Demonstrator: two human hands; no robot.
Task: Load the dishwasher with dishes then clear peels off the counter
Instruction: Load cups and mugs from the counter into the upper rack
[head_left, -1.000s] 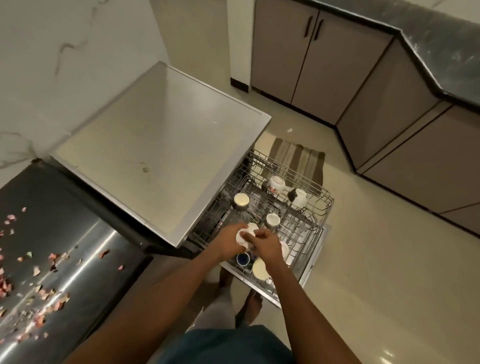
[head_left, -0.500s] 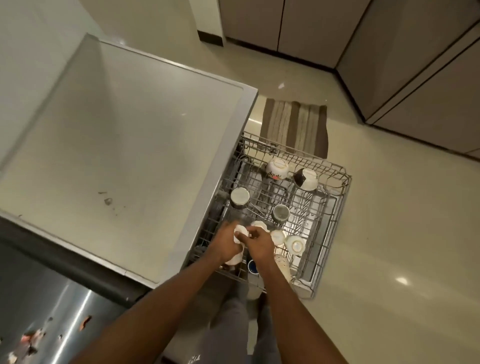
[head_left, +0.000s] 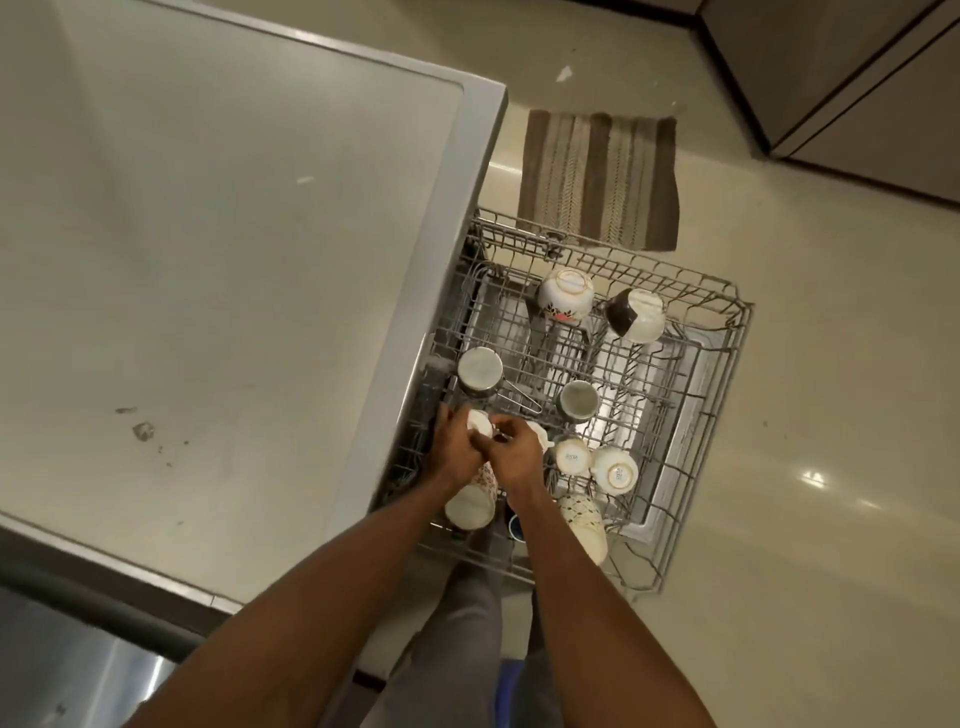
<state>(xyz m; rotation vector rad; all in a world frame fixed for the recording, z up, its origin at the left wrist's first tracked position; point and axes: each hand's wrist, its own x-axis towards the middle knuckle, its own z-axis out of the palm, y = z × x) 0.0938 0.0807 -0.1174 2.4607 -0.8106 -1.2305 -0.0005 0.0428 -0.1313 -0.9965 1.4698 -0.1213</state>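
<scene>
Your left hand (head_left: 457, 447): fingers curl round a small white cup (head_left: 480, 422), gripping it over the near-left part of the rack.
Your right hand (head_left: 519, 457): fingers bent and closed on the same small white cup from the right; exactly which fingers touch it you cannot tell.
Small white cup: held between both your hands, just above the wire rack (head_left: 722, 415), beside the dishwasher's edge.
Under your hands: a floral-patterned mug (head_left: 472, 499) lies tilted in the rack; a blue cup (head_left: 515, 527) shows just beside your right forearm.
Right of your hands: two upturned white cups (head_left: 571, 457) (head_left: 615, 470) touch each other; each base carries a small printed mark, too small to read.
Near corner: a patterned cream mug (head_left: 584, 525) lies on its side.
Middle of rack: a steel pot with a wire handle (head_left: 479, 373) and a grey cup (head_left: 577, 400), both upturned.
Far side: a flowered bowl (head_left: 565, 296) and a brown-and-white cup (head_left: 636, 314).
Dishwasher top (head_left: 234, 234): pale, flat, with a few small stains.
Floor: a striped mat (head_left: 600, 179) beyond the rack.
</scene>
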